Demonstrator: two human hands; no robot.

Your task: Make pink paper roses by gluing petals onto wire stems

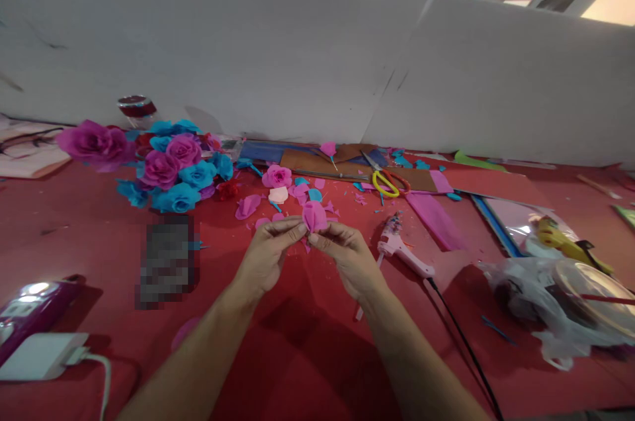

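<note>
Between my two hands, over the middle of the red table, is a small pink paper flower (314,216) with curved petals. My left hand (272,250) pinches it low on its left side with thumb and fingers. From the other side my right hand (351,253) grips its base, the thumbs almost meeting. Loose pink petals (248,207) and a finished pink paper rose (276,176) lie just beyond my hands. A pink glue gun (404,250) rests to the right of my right hand, with a glue stick poking out its back.
Purple and blue paper roses (171,166) are bunched at the left. Yellow-and-red-handled scissors (387,179) lie on brown paper at the back. A clear plastic bag (540,302) and a yellow glue gun (560,239) sit right. A purple power strip (40,305) with a white charger (42,355) stands front left.
</note>
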